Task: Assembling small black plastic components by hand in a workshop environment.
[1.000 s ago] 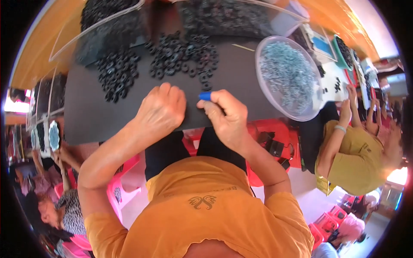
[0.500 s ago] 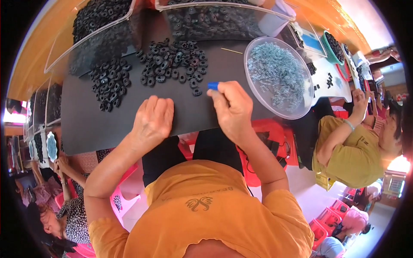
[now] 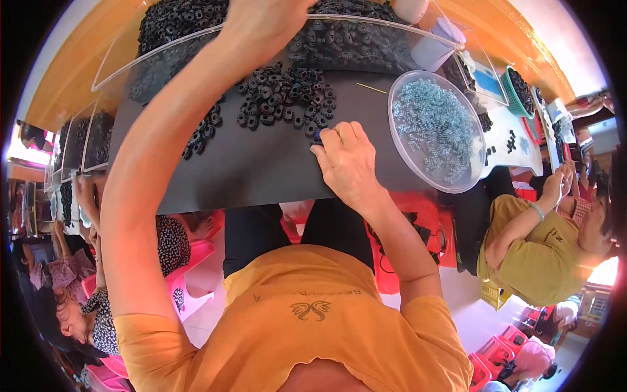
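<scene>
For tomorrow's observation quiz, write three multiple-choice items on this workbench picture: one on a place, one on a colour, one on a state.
1. Where does the clear bowl stand?
A. right of the right hand
B. left of the left hand
C. on the floor

2. What colour are the rings on the mat?
A. white
B. black
C. red

3. What is the left hand doing?
A. lying flat on the mat
B. resting in a lap
C. raised to the far pile behind the clear guard

Answers: 1 A, the bowl lies beyond the right hand on its right side; 2 B, the rings are plainly black; 3 C, the arm stretches up over the mat.
</scene>
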Tool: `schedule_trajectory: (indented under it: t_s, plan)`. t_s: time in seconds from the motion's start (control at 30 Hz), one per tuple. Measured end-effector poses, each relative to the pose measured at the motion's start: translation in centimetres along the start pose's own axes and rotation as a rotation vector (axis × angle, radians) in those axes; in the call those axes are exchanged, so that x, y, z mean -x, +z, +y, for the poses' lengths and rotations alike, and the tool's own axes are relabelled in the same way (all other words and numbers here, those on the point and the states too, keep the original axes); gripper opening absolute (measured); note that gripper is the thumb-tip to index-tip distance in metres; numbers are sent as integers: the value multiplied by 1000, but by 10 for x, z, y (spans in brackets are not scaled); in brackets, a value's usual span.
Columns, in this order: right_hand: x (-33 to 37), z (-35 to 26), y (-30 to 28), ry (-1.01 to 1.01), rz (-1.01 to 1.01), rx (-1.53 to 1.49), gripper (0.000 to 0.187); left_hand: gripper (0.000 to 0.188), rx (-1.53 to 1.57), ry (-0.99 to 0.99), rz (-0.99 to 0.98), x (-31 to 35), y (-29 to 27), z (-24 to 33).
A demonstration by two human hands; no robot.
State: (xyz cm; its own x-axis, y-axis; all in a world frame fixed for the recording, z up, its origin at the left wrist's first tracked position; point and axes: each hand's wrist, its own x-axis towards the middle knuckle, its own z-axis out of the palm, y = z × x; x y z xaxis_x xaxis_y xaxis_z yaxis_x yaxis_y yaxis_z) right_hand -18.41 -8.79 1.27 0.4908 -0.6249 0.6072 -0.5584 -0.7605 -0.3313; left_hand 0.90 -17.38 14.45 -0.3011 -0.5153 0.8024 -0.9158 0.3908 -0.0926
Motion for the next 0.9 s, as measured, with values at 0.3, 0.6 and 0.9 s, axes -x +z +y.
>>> schedule_trajectory:
  t_s: [0.3,0.6,0.9]
  plan:
    - [5,14,3,-38,116,136,18,30,275,143,93,26,13,46]
    - [7,-18,-11,427,337,-658,10,26,1362,-1163,-288,129,-32,121]
    - [27,2,-70,39,154,77,7,21,1462,-1187,-76,139,-26,137]
